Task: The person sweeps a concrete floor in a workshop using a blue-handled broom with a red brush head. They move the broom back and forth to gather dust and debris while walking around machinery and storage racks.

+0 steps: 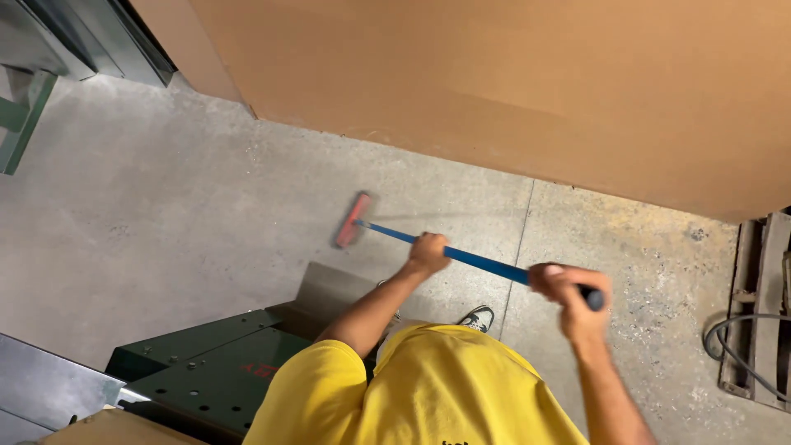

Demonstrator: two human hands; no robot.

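Note:
I hold a push broom with a blue handle (486,262) and a red head (351,220) that rests on the grey concrete floor (189,206). My left hand (428,253) grips the handle about midway along. My right hand (567,290) is closed around the black end of the handle, nearer my body. The broom head sits just in front of a large brown cardboard box (511,82). My yellow shirt fills the bottom of the view, and one dark shoe (478,317) shows below the handle.
A dark green metal machine base (206,363) with bolt holes stands at the lower left beside a grey metal sheet (49,387). A wooden pallet (762,305) with a grey cable lies at the right edge. Green metal framing (21,115) stands at the upper left.

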